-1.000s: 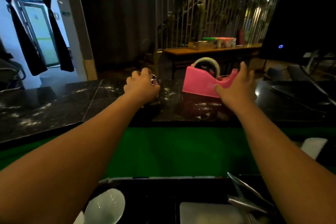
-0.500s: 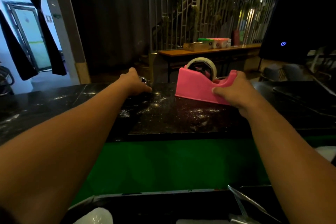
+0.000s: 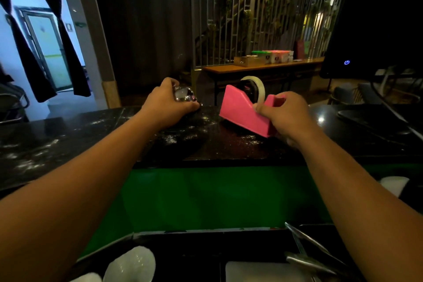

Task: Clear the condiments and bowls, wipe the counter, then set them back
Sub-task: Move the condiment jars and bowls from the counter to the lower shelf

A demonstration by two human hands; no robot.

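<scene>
Two grips at once: left hand curled over shiny metal dome, right hand clamped on tilted pink tape dispenser. Clearing step, likely; next, lift both off dusty counter beneath

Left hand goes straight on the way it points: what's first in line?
The shiny metal object that the left hand grips; past the counter edge it looks free, depth unclear.

- Eatery front counter: black stone countertop, monitor, pink tape dispenser.
- Steel tongs at the near tray; slatted screen, side table behind.
</scene>
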